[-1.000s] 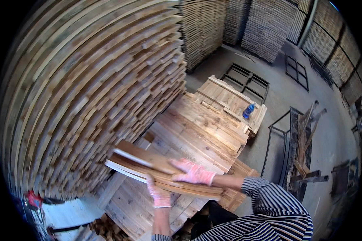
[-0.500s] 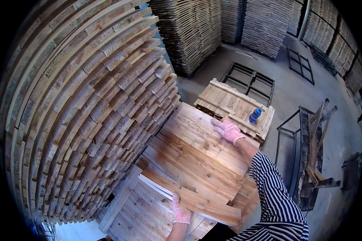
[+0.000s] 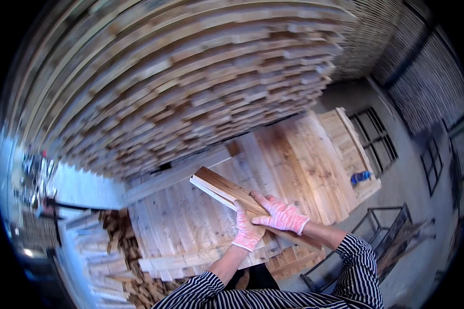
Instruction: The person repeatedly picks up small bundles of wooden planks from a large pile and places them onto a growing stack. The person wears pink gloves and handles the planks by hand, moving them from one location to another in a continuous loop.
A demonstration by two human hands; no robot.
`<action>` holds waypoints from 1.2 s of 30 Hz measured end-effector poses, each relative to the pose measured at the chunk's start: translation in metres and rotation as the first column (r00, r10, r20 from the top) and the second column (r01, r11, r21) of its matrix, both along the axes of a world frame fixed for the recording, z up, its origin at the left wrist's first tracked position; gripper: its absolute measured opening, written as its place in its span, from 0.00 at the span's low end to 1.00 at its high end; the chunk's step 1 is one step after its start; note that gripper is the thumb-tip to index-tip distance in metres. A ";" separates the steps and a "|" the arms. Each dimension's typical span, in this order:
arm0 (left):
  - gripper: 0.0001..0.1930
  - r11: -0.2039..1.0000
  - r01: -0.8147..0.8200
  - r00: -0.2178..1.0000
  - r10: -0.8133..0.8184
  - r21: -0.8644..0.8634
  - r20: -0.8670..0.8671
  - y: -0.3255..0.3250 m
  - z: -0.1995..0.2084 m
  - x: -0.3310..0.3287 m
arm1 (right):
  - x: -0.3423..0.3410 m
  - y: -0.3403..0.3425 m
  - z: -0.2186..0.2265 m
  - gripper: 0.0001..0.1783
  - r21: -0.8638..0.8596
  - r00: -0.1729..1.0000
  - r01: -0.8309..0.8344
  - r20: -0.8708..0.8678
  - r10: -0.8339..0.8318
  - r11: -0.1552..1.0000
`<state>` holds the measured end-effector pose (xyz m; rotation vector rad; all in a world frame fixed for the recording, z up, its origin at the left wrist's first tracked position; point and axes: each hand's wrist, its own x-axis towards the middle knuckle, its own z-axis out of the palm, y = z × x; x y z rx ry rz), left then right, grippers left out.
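Two or more narrow wooden boards [image 3: 219, 186], stacked flat with a brown face on top and pale edges, slant across the wide wooden panel surface in front of me. My left hand [image 3: 248, 229], in a pink-and-white knit glove, grips the near edge of the boards with its thumb along the side. Just to its right, my right hand [image 3: 283, 215], gloved alike, lies over the boards with its fingers closed across them. The boards' lower right end passes under my right wrist. Beneath them is a broad surface of planks [image 3: 180, 226].
A tall stack of wooden boards [image 3: 191, 92] rises along the far side. A blue bottle [image 3: 361, 177] stands on a wooden panel [image 3: 340, 135] at right. Black metal frames [image 3: 372, 136] lie on the floor beyond. Scrap wood pieces [image 3: 121, 242] are heaped at left.
My view has turned left. My right hand has come from the far end of the planks onto the boards, beside my left hand, which still grips them.
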<state>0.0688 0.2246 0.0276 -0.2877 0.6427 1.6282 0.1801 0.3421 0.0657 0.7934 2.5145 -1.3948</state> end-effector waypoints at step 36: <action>0.44 0.753 -0.438 -0.352 -0.647 -0.492 -0.676 -0.187 -0.011 -0.207 | -0.078 -0.085 -0.048 0.45 0.572 0.908 -0.409 0.179 0.378 0.711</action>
